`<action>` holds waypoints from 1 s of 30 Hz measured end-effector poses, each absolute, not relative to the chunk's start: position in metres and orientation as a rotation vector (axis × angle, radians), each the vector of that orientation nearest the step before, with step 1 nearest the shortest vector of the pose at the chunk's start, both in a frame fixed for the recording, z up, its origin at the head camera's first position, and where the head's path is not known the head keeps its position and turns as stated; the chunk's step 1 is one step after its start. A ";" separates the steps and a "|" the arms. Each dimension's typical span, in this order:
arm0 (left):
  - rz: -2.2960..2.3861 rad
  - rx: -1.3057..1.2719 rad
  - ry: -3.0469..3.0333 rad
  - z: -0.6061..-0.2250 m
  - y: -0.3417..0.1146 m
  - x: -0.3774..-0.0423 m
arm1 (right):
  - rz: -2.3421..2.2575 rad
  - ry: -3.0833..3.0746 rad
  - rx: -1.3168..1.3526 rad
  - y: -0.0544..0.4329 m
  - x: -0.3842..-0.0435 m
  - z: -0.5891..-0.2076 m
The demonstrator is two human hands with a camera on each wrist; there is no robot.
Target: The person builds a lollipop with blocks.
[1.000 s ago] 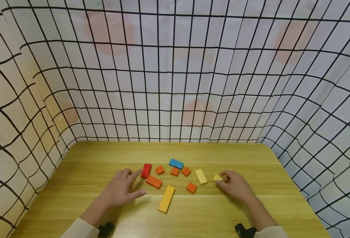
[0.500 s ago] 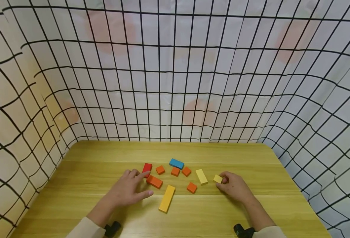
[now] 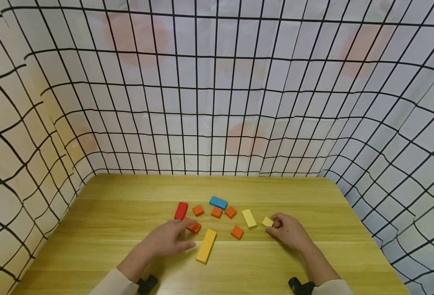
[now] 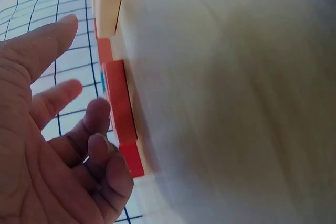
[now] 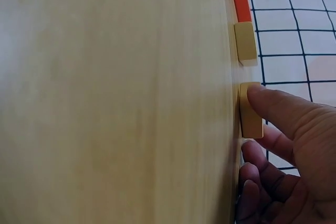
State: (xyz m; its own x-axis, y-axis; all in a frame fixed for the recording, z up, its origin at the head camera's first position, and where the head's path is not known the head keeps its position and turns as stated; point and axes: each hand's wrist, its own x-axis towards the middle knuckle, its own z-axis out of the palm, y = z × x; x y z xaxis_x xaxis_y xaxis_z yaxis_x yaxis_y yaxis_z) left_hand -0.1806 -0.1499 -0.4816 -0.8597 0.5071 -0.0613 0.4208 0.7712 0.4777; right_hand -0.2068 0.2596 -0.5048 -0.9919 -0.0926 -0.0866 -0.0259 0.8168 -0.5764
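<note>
Grip on the right has the small yellow pinched, thumb on one side and a finger opposite, which is about where I'd hold it too. Going by looks it's wood or similar: light, stiff, no squish, hard to break. Smooth faces might be a bit slick, so I'd go flat on two opposite sides and skip the corners. It's right of the yellow bar and past its far end, seemingly flat on the tabletop. Top looks nearly square, so I can't call a long axis; it just sits a little skewed.

Left grip isn't holding anything I can see. Fingers are loosely spread, one over the orange block, can't tell if it's touching. That block is left of the bar's far end, long axis slanting from far left to near right, near end aimed toward the bar. Probably light and stiff as well; I'd grab across its narrow width, mid-length.

Bar itself points mostly away, far end leaning right. Red block is left and past the bar, leaning the same way. Pale block is off right, leaning left. Blue block is well beyond the bar, lying more crosswise.
</note>
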 end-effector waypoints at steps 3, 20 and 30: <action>0.709 0.794 2.726 -0.486 -0.146 -0.183 | -0.902 2.878 -0.082 0.259 -0.207 -0.506; 0.636 0.857 2.672 -0.490 -0.123 -0.174 | -0.898 2.879 -0.052 0.257 -0.205 -0.505; 0.684 0.812 2.738 -0.495 -0.114 -0.168 | -0.906 2.876 -0.053 0.257 -0.205 -0.506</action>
